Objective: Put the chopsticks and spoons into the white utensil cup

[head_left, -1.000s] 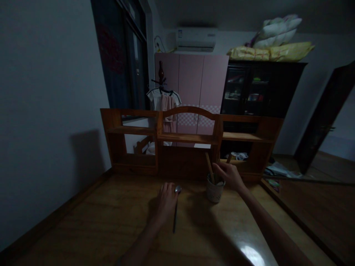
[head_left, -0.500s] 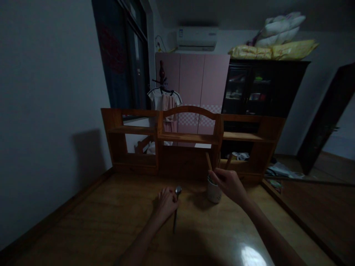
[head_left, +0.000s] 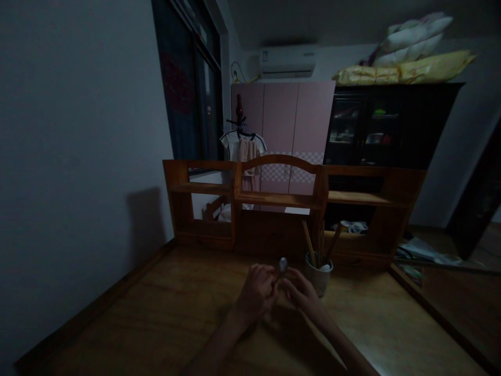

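A metal spoon (head_left: 282,264) is held just above the wooden table, its shiny bowl pointing up and away. My left hand (head_left: 256,291) is closed round its handle, most of which is hidden by the fingers. From the other side my right hand (head_left: 304,293) has its curled thumb and forefinger at the spoon's neck; dim light blurs the exact contact. Right behind that hand stands a pale cup (head_left: 316,279) with several wooden chopsticks (head_left: 309,244) and a pale-ended utensil (head_left: 325,267) in it.
A wooden shelf unit (head_left: 274,198) runs along the back edge of the table (head_left: 168,313). A white wall (head_left: 86,183) borders the left side. Raised wooden edging (head_left: 434,313) follows the right side. Beyond are a pink wardrobe (head_left: 279,115) and a dark cabinet (head_left: 418,125).
My right hand has left the chopsticks in the cup and come left to the spoon. My left hand has lifted the spoon and moved right. The view has shifted slightly left.
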A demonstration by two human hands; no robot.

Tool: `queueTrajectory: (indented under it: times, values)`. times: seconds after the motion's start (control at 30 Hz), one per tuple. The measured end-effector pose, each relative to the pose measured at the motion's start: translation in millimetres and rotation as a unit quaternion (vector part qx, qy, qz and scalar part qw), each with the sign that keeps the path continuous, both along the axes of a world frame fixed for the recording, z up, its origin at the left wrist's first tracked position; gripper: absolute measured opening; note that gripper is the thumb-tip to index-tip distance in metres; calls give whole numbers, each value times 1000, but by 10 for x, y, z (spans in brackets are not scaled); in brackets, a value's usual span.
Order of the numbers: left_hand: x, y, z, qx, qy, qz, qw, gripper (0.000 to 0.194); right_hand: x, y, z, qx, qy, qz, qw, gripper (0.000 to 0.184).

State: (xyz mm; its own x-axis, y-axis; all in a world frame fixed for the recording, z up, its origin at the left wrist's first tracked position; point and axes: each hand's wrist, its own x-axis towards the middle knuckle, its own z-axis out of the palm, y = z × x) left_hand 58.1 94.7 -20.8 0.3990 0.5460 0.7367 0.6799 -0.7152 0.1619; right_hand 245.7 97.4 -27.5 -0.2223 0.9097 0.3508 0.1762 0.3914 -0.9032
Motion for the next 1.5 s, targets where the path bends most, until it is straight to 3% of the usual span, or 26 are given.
queueTrajectory:
  times: [0.1, 0.23, 0.47, 0.63, 0.77, 1.03, 1.27, 1.37, 1.5]
  values:
    - [65, -71, 38, 46, 41, -25, 998, 23, 35, 29, 6, -61, 76, 55, 994, 50]
    - [120, -92, 44, 65, 57, -31, 996, 26, 101, -5, 73, -57, 100, 60, 992, 41]
    - [110, -95, 24, 87, 49, 21, 995, 19, 177, -15, 50, -61, 136, 21, 989, 33]
    - [68, -84, -6, 104, 41, 54, 992, 19, 201, -72, 71, -67, 154, 54, 984, 30]
    - [56, -12, -58, 94, 67, 54, 992, 31, 174, -158, 179, -60, 143, 86, 984, 33]
    - [88, 57, -152, -23, 131, 14, 991, 23, 143, -157, 142, -39, 97, 39, 994, 32]
    - [106, 23, -158, -115, 34, 53, 991, 27, 165, -132, 134, -56, 116, 11, 992, 34]
    - [125, 26, -144, -160, -23, 41, 986, 29, 126, -143, 135, -69, 125, 11, 990, 36]
    - [76, 45, -140, -197, -78, 17, 977, 31, 141, -172, 301, -53, 125, -50, 989, 36]
